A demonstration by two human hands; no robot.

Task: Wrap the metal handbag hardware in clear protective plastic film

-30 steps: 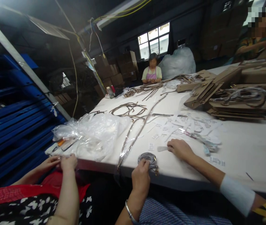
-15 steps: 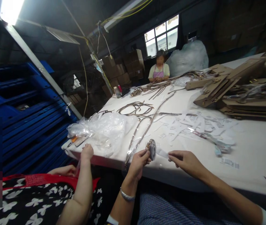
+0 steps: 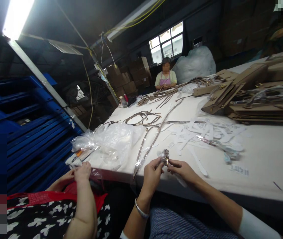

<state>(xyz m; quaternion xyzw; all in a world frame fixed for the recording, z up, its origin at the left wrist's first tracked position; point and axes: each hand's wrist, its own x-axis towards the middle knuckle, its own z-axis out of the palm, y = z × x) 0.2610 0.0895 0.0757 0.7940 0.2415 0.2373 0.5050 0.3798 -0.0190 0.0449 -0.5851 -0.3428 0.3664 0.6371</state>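
Observation:
My left hand [image 3: 152, 173], with a silver bracelet on its wrist, is closed on a small coiled strap [image 3: 165, 154] with shiny metal hardware and what looks like clear wrap. Close against it, my right hand [image 3: 183, 172] pinches a white paper tag strip [image 3: 181, 181], which trails below the fingers. The two hands meet at the gold-coloured metal part, just above the front edge of the white table [image 3: 216, 186]. Whether the strip touches the metal is hidden by my fingers.
Loose white tag strips [image 3: 206, 132] lie ahead to the right. Brown straps [image 3: 156, 132] and clear plastic bags [image 3: 114, 142] are on the left. Brown bags [image 3: 256, 89] are stacked at right. A co-worker's hand [image 3: 83, 172] works close by; another person [image 3: 165, 78] sits across.
My right hand has moved left with the white strip, up to the coiled strap in my left hand. The co-worker's near hand has moved lower and left.

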